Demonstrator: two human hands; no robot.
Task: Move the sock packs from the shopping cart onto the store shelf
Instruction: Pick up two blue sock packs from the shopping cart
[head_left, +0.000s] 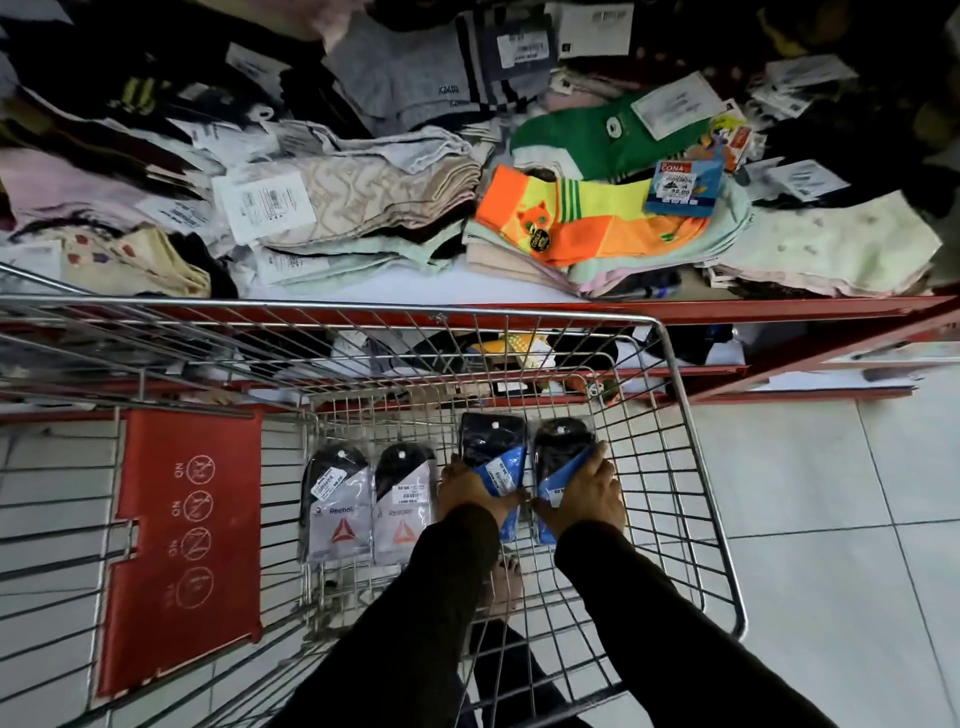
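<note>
Left hand (470, 488): grip clamped on blue sock pack (493, 457) — centre frame.
Right hand (587, 496): grip clamped on second blue pack (561, 452).
Shopping cart (675, 395): two Reebok packs (340, 499) — lower centre.

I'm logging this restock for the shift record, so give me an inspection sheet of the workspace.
Surface: store shelf, red-edged, heaped with loose socks.
Job's things: four sock packs in the shopping cart; two grey packs, two blue packs.
Clutter: orange socks, green socks, scattered tags.
Grippers: left hand and right hand each on a blue pack.
Cables: nothing seen.
Surroundings: white tiled floor, red cart flap.
</note>
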